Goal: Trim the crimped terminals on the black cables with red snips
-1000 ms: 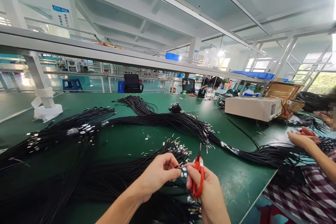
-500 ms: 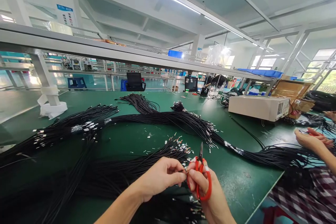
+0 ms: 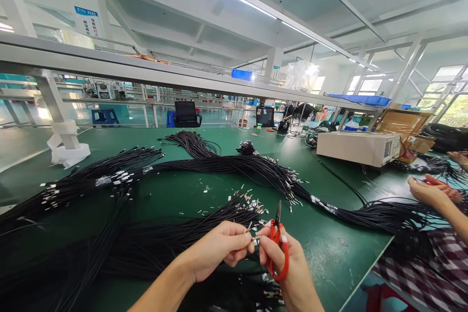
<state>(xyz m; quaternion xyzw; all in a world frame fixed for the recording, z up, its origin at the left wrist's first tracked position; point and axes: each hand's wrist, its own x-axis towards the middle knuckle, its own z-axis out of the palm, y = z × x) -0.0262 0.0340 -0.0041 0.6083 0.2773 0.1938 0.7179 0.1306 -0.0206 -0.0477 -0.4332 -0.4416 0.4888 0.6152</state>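
My left hand (image 3: 223,248) pinches the end of a thin black cable, whose stripped tip shows at the fingers. Just right of it, my right hand (image 3: 285,258) holds red-handled scissors (image 3: 281,246), blades pointing up and away. The thumb and forefinger of that hand also meet the small wire end between both hands. Behind the hands lies a bundle of black cables (image 3: 241,204) with bare and white-tagged ends. Another long cable bundle (image 3: 219,163) crosses the green table (image 3: 204,200) farther back.
A beige box-shaped device (image 3: 354,148) stands at the back right. At the right edge a co-worker's hands (image 3: 433,190) work over cables. A wrapped metal post (image 3: 64,126) rises at the left, under a long shelf (image 3: 175,70). Small white scraps lie about.
My hands have moved slightly apart, and the left has turned so the wire tip shows. The scissors have shifted a little left. The whole view has moved slightly.
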